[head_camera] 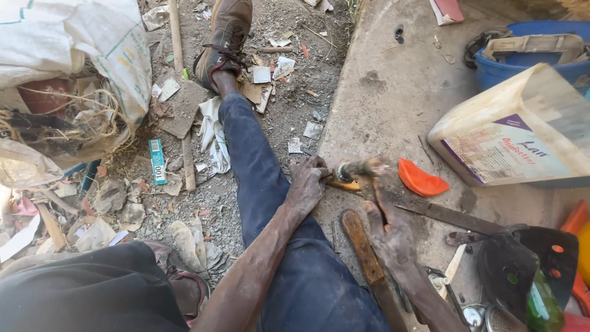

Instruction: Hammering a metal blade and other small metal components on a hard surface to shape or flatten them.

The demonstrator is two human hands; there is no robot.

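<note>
My two hands work a small rusty metal part [359, 167] on the concrete slab [393, 92].

My left hand [307, 181] grips narrow around a yellow-handled tool [344, 184] pressed to the part at centre; my right hand [390, 230] pinches a thin rod [380, 200] just below it. At three o'clock a cream plastic jerrycan [516, 132] lies tilted, contents hidden; at one o'clock a blue plastic tub [522, 64] holds folded cardboard and dark straps. An orange plastic scoop [421, 180] lies between part and jerrycan.
</note>
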